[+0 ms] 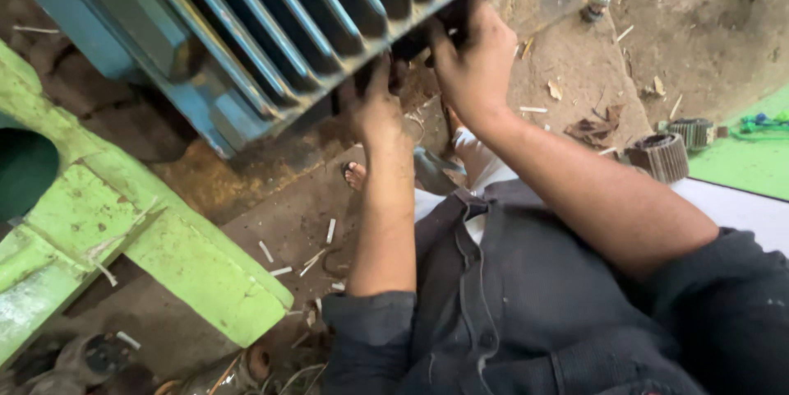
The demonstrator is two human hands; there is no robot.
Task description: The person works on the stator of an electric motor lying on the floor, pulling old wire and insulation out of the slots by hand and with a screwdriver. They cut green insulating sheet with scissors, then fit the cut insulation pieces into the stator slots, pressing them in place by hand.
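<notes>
Finned housing: a blue ribbed motor casing (271,25) is lying tilted across the top of the view, its cooling fins running diagonally and its lower rim facing the person.
Left hand: the left hand (374,107) is reaching up under the casing's rim, its fingers (362,83) disappearing into the dark gap there; whether they are gripping anything is not visible.
Right hand: the right hand (475,62) is pressing against the same rim just beside the left one, its fingers (448,33) curling over the edge and seemingly clasping it, though shadow is hiding the tips.
Arms: both bare forearms are stretching up from rolled dark grey sleeves.
Green frame: a chipped light-green metal frame (107,230) is standing to the left, below the casing.
Floor: the dirt floor (575,66) is carrying scattered pale chips and scraps.
Foot: a bare foot (355,173) is showing between the arms, low under the casing.
Small parts: two ridged cylindrical parts (662,157) are sitting on the floor to the right, near a green sheet (744,161).
</notes>
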